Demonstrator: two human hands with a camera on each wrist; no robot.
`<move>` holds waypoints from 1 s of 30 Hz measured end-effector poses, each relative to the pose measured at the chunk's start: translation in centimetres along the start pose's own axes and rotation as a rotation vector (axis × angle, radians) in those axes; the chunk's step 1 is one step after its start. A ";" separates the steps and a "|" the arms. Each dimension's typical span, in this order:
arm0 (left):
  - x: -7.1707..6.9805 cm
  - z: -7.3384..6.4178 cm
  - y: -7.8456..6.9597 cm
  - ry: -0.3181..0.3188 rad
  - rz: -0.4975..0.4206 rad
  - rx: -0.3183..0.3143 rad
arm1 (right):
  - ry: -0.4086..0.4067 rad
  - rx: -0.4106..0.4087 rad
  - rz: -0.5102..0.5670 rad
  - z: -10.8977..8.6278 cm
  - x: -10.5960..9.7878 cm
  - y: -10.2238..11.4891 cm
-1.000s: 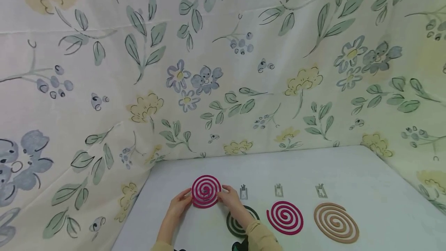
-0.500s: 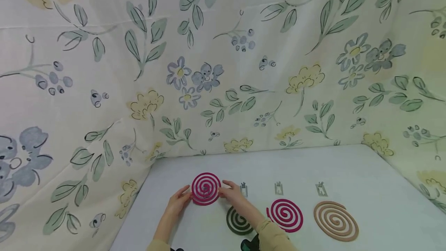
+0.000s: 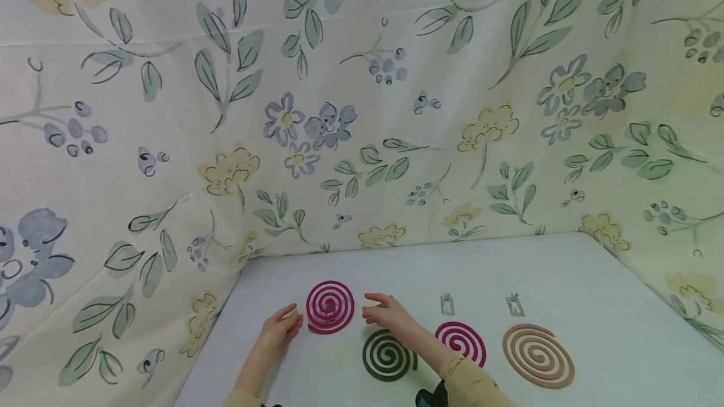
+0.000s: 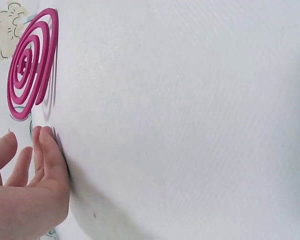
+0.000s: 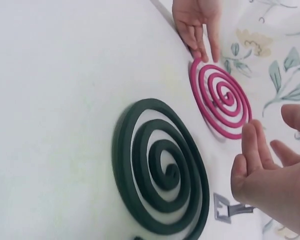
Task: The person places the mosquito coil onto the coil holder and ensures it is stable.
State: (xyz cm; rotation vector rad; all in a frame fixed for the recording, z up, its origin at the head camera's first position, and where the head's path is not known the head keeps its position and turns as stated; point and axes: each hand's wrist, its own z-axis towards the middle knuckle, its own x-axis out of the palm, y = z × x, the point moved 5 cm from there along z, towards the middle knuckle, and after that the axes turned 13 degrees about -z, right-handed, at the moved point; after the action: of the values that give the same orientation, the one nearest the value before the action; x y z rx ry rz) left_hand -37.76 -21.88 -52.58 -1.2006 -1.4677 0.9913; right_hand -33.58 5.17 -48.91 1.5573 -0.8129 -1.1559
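A magenta mosquito coil (image 3: 330, 307) lies at the far left of the group, with a shadow under it in the left wrist view and a small metal stand showing through its middle. My left hand (image 3: 278, 330) is just left of the coil, holding nothing, its fingers relaxed. To the coil's right, my right hand (image 3: 390, 317) hovers with fingers loosely extended and nothing in them. A dark green coil (image 5: 160, 170) lies below that hand. Close to my right hand is a flat metal coil stand (image 5: 227, 209), mostly hidden behind it in the head view.
A second magenta coil (image 3: 459, 339), partly behind my right sleeve (image 3: 466, 382), and a tan coil (image 3: 538, 355) lie further right. Two metal stands (image 3: 447, 304) sit behind them. Flowered cloth (image 3: 362, 112) borders the white table (image 3: 424, 262) at the back and sides.
Both hands have let go of the left magenta coil and drawn apart, the left hand leftward and the right hand rightward. The coil stays where it was.
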 end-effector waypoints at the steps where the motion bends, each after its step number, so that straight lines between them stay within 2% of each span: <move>1: -0.2 -0.1 -0.2 -0.010 0.014 -0.001 | 0.004 -0.001 -0.003 -0.2 -0.1 0.0; 8: -0.7 -0.7 -1.6 -0.064 0.021 0.044 | 0.020 0.006 -0.038 -1.4 -1.4 -0.5; 15: -0.2 -1.1 -3.2 -0.070 0.052 0.093 | 0.010 0.032 -0.179 -2.6 -3.5 -1.1; 19: 0.9 -1.6 -4.0 -0.044 0.086 0.129 | -0.015 0.070 -0.227 -3.3 -4.5 -1.2; 24: 3.0 -2.1 -4.7 0.035 0.141 0.140 | -0.031 0.097 -0.266 -4.2 -5.4 -1.3; 30: 5.3 -2.6 -5.0 0.107 0.192 0.139 | -0.026 0.071 -0.348 -5.0 -6.1 -1.1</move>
State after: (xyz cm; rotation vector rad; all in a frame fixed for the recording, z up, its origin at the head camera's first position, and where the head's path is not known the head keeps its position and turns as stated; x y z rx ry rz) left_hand -36.51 -17.57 -46.33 -1.2892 -1.1969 1.1213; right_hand -30.84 12.64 -48.01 1.7940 -0.6187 -1.4103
